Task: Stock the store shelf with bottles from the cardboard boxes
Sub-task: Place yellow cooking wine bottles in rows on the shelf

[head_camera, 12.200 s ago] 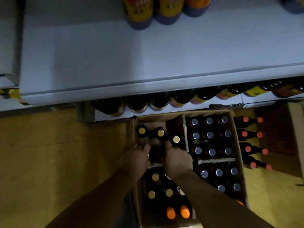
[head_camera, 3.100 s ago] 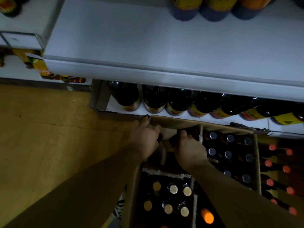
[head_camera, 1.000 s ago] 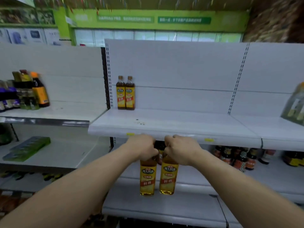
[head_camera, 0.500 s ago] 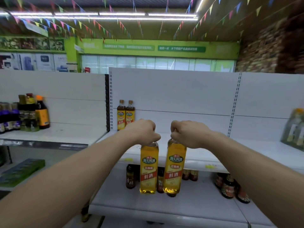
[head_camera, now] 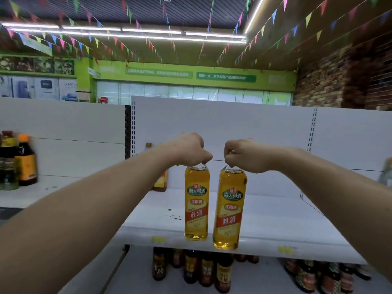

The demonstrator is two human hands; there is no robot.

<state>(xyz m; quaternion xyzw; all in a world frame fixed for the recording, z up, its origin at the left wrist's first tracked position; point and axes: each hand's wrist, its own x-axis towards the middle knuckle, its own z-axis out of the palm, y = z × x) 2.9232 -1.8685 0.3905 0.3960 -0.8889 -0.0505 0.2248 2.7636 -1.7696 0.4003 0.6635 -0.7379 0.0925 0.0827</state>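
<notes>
Both bottles have risen since half a second ago, from below the shelf's edge to level with its front lip. The white metal store shelf [head_camera: 275, 217] runs across the middle, bare but for a few dark specks. The left hand [head_camera: 191, 149] is closed around the neck of one amber plastic bottle with a yellow and red label [head_camera: 196, 204], which hangs upright. The right hand [head_camera: 244, 154] grips the neck of a matching amber bottle [head_camera: 230, 211], tilted slightly and hanging lower. The two bottles hang just beside each other. Dark glass bottles [head_camera: 205, 270] stand on the shelf beneath.
</notes>
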